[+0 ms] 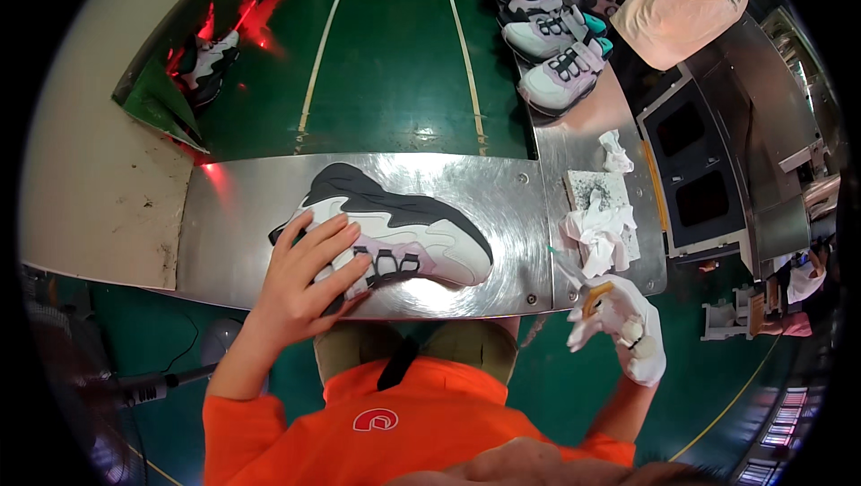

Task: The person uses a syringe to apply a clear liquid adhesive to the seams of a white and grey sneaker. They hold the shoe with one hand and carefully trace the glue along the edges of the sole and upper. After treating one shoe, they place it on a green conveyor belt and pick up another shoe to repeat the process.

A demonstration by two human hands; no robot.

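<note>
A white, black and pale lilac sneaker lies on its side on the metal ledge, its dark sole facing away from me and its toe to the right. My bare left hand rests on the heel half, its fingers spread over the upper near the black lacing straps. In a white glove, my right hand is raised beyond the ledge's right front edge. Its curled fingers hold a small tool with an orange-yellow part and a pale, thin, green-tipped end; the exact kind is unclear.
A green conveyor belt with two pale lines runs behind the metal ledge. Several sneakers line its right side. Crumpled white paper lies on a speckled pad at right. Another shoe sits under red light; a person stands far right.
</note>
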